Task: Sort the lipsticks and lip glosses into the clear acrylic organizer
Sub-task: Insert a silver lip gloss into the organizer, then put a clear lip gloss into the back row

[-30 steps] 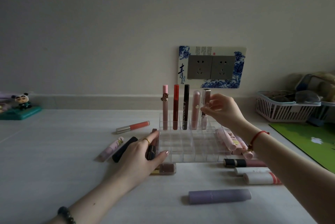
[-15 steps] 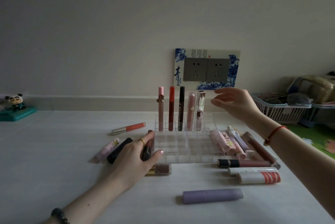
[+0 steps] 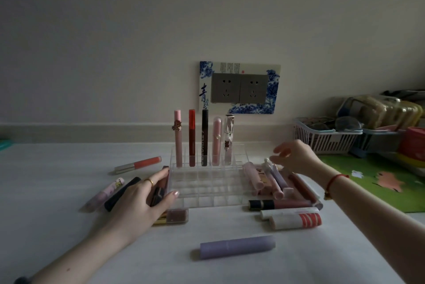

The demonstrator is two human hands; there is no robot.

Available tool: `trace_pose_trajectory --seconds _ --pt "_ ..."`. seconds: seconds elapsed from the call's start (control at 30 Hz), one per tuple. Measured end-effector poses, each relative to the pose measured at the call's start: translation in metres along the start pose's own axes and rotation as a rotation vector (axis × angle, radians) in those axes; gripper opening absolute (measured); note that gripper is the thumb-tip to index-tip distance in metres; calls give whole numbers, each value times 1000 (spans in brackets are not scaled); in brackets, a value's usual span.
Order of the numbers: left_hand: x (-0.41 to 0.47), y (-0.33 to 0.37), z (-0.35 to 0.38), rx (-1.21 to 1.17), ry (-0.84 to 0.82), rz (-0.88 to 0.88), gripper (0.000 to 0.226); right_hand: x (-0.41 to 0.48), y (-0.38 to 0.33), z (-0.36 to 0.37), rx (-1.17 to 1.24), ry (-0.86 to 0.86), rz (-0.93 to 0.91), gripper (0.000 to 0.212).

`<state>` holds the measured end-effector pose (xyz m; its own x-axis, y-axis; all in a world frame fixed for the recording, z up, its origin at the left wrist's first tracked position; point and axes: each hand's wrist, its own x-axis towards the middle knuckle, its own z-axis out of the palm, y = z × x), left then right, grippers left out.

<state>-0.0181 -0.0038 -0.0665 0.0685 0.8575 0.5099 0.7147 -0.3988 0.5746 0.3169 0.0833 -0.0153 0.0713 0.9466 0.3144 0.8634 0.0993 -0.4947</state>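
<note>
Loose lipsticks (image 3: 273,178) — just under right hand (image 3: 296,157)

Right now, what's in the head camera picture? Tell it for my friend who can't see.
A clear acrylic organizer sits on a table with five lip tubes standing in its back row. The right hand hovers open over a pile of lipsticks on its right; the left hand rests on dark tubes at its left edge. A purple tube lies nearest the camera.

Lilac tube (image 3: 237,247); coral gloss (image 3: 138,165); white tube, red stripes (image 3: 295,220); blue-white floral socket plate (image 3: 239,87).
</note>
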Motion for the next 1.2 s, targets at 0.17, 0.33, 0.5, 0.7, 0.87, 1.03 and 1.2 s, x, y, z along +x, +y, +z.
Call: trace_pose_trajectory --seconds 0.17,0.33,0.5,0.7,0.87,1.03,1.2 --pt "1 -1 0 -2 3 18 60 5 -2 19 -123 -34 67 35" --pt "1 -2 1 -13 -17 16 65 10 -7 28 -164 -71 168 31" --pt "2 -2 1 1 -31 25 70 8 -14 32 -140 -23 211 26" --pt "1 -3 1 6 -20 24 63 3 -20 28 79 147 230 33" --pt "1 -2 1 24 -27 23 63 -5 -28 3 288 230 189 27" --pt "-1 1 0 30 -42 4 63 -11 -43 -34 412 229 121 13" --pt "-1 1 -1 39 -65 6 64 -10 -65 -59 540 248 -31 28"
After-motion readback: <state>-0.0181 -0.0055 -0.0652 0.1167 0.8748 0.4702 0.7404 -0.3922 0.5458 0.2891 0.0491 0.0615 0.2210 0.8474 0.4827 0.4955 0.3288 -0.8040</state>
